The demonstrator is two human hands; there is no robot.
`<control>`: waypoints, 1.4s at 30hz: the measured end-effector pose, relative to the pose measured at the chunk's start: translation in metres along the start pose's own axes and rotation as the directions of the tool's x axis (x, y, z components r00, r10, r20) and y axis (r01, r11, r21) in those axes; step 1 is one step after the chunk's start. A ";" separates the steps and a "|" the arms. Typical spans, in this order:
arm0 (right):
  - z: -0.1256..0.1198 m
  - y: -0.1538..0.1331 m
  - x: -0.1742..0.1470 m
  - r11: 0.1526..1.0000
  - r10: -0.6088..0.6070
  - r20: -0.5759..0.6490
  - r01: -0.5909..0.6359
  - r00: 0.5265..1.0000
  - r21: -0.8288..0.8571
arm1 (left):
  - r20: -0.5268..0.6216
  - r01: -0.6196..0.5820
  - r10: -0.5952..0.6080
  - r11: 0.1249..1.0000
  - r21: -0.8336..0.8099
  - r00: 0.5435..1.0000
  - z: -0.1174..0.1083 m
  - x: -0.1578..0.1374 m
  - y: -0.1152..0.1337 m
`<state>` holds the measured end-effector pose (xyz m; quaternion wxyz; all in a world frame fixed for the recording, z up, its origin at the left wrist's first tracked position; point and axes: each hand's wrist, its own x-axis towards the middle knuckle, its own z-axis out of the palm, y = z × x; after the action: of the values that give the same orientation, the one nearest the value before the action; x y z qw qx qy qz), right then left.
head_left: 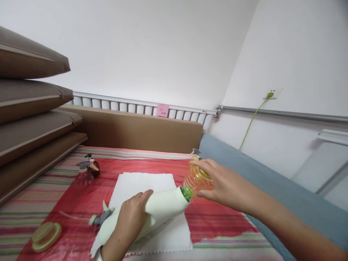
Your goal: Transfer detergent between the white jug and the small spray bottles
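My left hand (133, 214) is wrapped round a pale green cylinder (165, 204), which lies at a slant above a white cloth (144, 179). The cylinder's open end faces right, and a see-through green piece (187, 192) shows in its mouth. At that end my right hand (214, 177) has its fingers and thumb round a ribbed, see-through yellowish bottle (197, 179). Whether the green piece belongs to this bottle, I cannot tell. Left of the cylinder lies a loose grey and pale green spray head (102, 217) with a thin clear tube.
A clear spray bottle (83, 177) and a brown one (95, 168) stand at the left. Nearby is a round yellowish lid-like piece (46, 236). Another grey spray head (195, 152) shows behind my right hand. Stacked cushions (32, 98) rise left; a blue padded side (261, 181) borders the right.
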<state>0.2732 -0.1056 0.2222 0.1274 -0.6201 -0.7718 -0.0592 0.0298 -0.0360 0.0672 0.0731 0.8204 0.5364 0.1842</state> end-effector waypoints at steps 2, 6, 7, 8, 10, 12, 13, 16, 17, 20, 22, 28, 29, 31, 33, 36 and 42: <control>0.000 0.000 0.000 1.000 -0.005 -0.007 0.005 1.000 0.003 | 0.007 0.002 -0.002 1.000 -0.013 1.000 0.000 -0.001 0.000; -0.002 -0.002 0.000 1.000 -0.003 -0.005 0.003 1.000 -0.005 | -0.011 -0.017 0.017 1.000 -0.020 1.000 0.000 -0.002 -0.001; -0.002 -0.003 0.000 1.000 -0.002 -0.006 0.002 1.000 -0.005 | -0.017 -0.021 0.020 1.000 -0.020 1.000 0.000 -0.002 -0.001; -0.002 -0.003 -0.001 1.000 -0.003 -0.004 0.003 1.000 -0.003 | -0.022 -0.021 0.021 1.000 -0.021 1.000 0.000 -0.003 -0.001; -0.002 -0.004 -0.001 1.000 -0.006 0.002 0.006 1.000 0.001 | -0.031 -0.024 0.024 0.999 -0.024 0.999 0.001 -0.003 -0.001; -0.002 -0.004 -0.002 1.000 -0.004 0.010 0.004 1.000 0.003 | -0.035 -0.030 0.029 0.999 -0.027 0.999 0.001 -0.003 -0.001; -0.002 -0.005 -0.002 1.000 -0.003 0.014 0.003 1.000 0.001 | -0.036 -0.033 0.032 0.999 -0.027 0.999 0.002 -0.003 -0.001; -0.002 -0.007 -0.003 1.000 -0.014 0.015 0.014 1.000 -0.001 | -0.039 -0.041 0.040 0.999 -0.022 0.998 0.003 -0.003 -0.002; -0.002 -0.007 -0.003 1.000 -0.021 0.014 0.021 1.000 0.001 | -0.043 -0.042 0.041 0.999 -0.022 0.998 0.003 -0.004 -0.003; -0.005 -0.004 -0.004 0.999 -0.026 -0.006 0.026 1.000 0.032 | -0.055 -0.038 0.036 0.999 -0.037 0.998 0.003 -0.004 -0.004; -0.007 0.002 -0.003 0.998 0.006 -0.005 -0.005 1.000 0.067 | -0.056 -0.026 0.024 0.999 -0.043 0.998 0.002 -0.004 -0.005; -0.005 0.022 0.001 0.978 0.116 0.057 -0.124 0.992 0.167 | -0.045 -0.020 0.018 0.999 -0.050 0.999 0.000 -0.007 -0.006; -0.005 0.023 0.001 0.976 0.133 0.065 -0.142 0.989 0.167 | -0.053 -0.025 0.022 0.998 -0.058 0.998 0.000 -0.008 -0.006; -0.004 0.025 -0.001 0.971 0.162 0.078 -0.173 0.984 0.165 | -0.070 -0.035 0.030 0.997 -0.070 0.997 0.000 -0.009 -0.007; -0.003 0.025 -0.003 0.966 0.184 0.065 -0.193 0.981 0.170 | -0.082 -0.036 0.030 0.996 -0.076 0.996 0.000 -0.010 -0.007; 0.000 0.031 -0.007 0.951 0.226 0.061 -0.233 0.972 0.204 | -0.092 -0.038 0.029 0.995 -0.089 0.995 0.000 -0.010 -0.007; 0.026 0.066 -0.023 0.638 0.422 0.094 -0.369 0.902 0.676 | -0.152 -0.069 0.038 0.977 -0.203 0.988 0.010 -0.012 -0.019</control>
<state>0.3386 -0.1060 0.1867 0.3825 -0.6808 -0.5793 0.2336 0.0134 -0.0382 0.0496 0.1133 0.8065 0.4960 0.3012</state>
